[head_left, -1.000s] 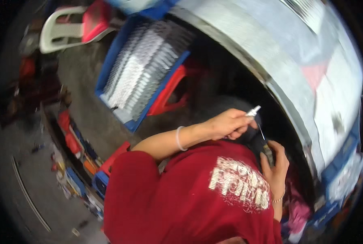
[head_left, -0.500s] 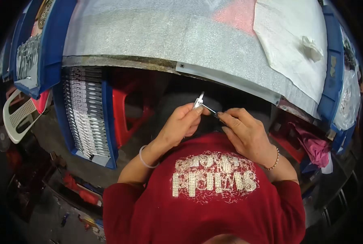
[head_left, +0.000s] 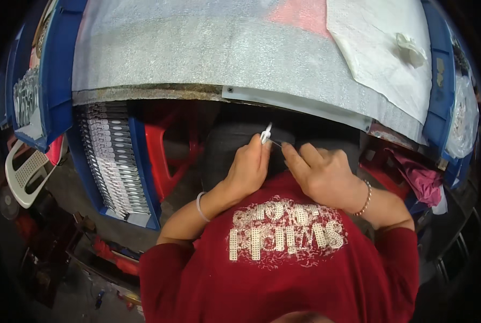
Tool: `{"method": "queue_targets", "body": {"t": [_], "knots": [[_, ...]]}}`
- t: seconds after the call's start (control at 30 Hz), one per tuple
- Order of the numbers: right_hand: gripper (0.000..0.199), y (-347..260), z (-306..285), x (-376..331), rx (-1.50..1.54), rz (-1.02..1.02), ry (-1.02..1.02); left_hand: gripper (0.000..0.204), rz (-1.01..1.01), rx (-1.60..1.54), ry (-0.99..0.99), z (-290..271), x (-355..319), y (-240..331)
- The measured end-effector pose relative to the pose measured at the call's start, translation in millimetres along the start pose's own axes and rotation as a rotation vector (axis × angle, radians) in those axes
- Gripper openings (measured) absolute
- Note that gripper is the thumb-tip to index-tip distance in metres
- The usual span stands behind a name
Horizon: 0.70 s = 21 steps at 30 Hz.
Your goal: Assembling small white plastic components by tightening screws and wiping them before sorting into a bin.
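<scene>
My left hand point(head_left: 248, 166) pinches a small white plastic part point(head_left: 266, 134) with a narrow pointed end, held over my lap just short of the table edge. Against the side of that part, or very near it, lies the thin metal shaft of a small screwdriver point(head_left: 275, 143). The fingers of my right hand point(head_left: 325, 173) are closed around the tool's handle, which they hide almost entirely. Whether the tip is touching the white part is too small to tell.
Ahead is a table point(head_left: 197, 59) covered in foam sheet, with a white cloth point(head_left: 378, 43) at its right. A blue bin point(head_left: 153, 191) with rows of white-and-dark parts stands at lower left. More blue bins point(head_left: 57, 81) flank the table. A red stool point(head_left: 157, 156) is partly underneath.
My left hand has turned more upright with the white part. My right hand has rolled over the screwdriver, covering its dark handle. The view has shifted slightly.
</scene>
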State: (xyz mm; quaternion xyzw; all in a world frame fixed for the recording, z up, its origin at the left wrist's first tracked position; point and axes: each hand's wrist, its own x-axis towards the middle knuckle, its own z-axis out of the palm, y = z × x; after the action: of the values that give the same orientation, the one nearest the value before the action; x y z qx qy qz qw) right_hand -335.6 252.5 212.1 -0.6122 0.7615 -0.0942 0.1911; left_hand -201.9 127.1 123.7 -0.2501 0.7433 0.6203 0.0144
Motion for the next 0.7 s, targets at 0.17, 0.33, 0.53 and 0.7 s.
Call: {"method": "queue_targets", "body": {"t": [0.17,0.33,0.53,0.7], "knots": [[0.025,15.3,26.8,2.7,0.941,0.435,0.137,0.017,0.033,0.160,0.025,0.9,2.4,-3.4],[0.039,4.1,-4.8,7.0,0.083,0.069,-0.118,0.015,0.044,0.034,-0.022,2.1,3.4,-6.1],[0.042,7.7,-1.9,13.8,0.227,0.157,-0.175,0.013,0.091,0.080,0.011,3.6,5.8,-11.3],[0.038,22.0,20.9,10.1,1.050,0.480,-0.094,0.013,0.096,0.210,0.005,1.6,6.1,-12.1]]}}
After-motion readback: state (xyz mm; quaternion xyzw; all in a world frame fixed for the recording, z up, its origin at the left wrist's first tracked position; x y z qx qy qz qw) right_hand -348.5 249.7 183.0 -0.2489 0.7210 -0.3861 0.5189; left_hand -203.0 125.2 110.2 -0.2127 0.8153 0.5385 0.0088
